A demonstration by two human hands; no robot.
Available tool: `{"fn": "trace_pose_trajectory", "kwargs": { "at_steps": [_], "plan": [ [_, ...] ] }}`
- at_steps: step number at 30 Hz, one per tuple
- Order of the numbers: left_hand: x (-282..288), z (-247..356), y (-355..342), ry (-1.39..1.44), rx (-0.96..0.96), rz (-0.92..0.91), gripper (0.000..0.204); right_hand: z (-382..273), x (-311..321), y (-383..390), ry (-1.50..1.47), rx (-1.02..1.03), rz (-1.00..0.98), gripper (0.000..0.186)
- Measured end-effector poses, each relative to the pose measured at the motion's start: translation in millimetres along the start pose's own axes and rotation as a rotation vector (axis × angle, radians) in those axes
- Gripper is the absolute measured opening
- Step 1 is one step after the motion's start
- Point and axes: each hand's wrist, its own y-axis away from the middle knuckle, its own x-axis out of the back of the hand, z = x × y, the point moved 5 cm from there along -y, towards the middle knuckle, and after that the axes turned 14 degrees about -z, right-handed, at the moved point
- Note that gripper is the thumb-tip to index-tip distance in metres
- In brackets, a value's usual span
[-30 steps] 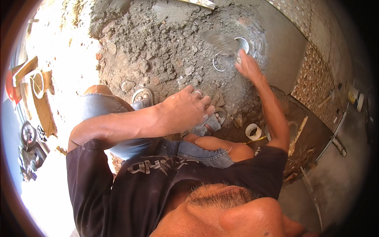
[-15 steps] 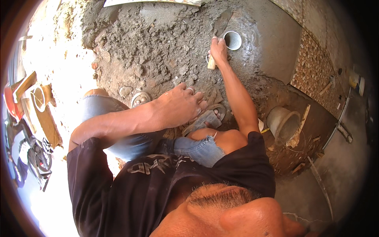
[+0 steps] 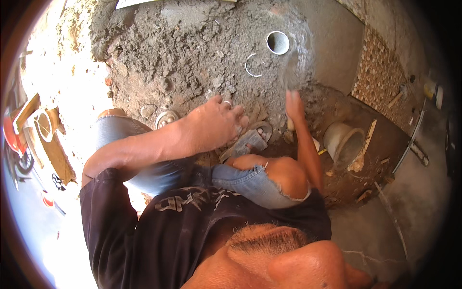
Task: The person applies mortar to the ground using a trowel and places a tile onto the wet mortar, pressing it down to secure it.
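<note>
My right hand [image 3: 294, 108] is closed round the wooden handle of a trowel, whose blade [image 3: 290, 73] is smeared by motion over the wet mortar. Just beyond the blade, a round white pipe opening [image 3: 278, 43] sticks out of the ground. A thin white ring [image 3: 253, 66] lies partly sunk in rough grey mortar [image 3: 183, 53], left of the trowel. My left hand [image 3: 216, 120] hangs loosely above my feet with its fingers a little apart. It wears a ring and holds nothing.
Smoothed cement [image 3: 332, 45] borders pebble-patterned tile [image 3: 380, 62] on the right. A dirty bucket [image 3: 344, 143] stands near my right knee, with a wood strip [image 3: 369, 142] beside it. Wooden pieces [image 3: 53, 144] lie at the far left. My sandalled foot [image 3: 260, 137] is close below the mortar.
My right hand has drawn back toward me and to the right with the trowel, away from the pipe opening. The white ring now shows fully. My left hand has hardly moved.
</note>
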Motion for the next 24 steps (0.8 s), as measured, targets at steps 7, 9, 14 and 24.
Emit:
{"fn": "trace_pose_trajectory", "kwargs": {
  "at_steps": [7,9,14,24],
  "plan": [
    [-1,9,-2,0.022,-0.053,-0.026,0.028,-25,13,58,0.179,0.376,0.22,0.027],
    [-4,6,-8,0.016,-0.058,-0.04,0.03,-69,26,29,0.28,0.34,0.177,0.026],
    [-2,4,-6,0.055,-0.003,-0.074,0.032,-102,26,-39,0.596,0.299,0.179,0.018],
    [-7,11,3,0.033,-0.001,-0.075,0.031,-71,15,2,0.647,0.354,0.036,0.017]
  ]
}}
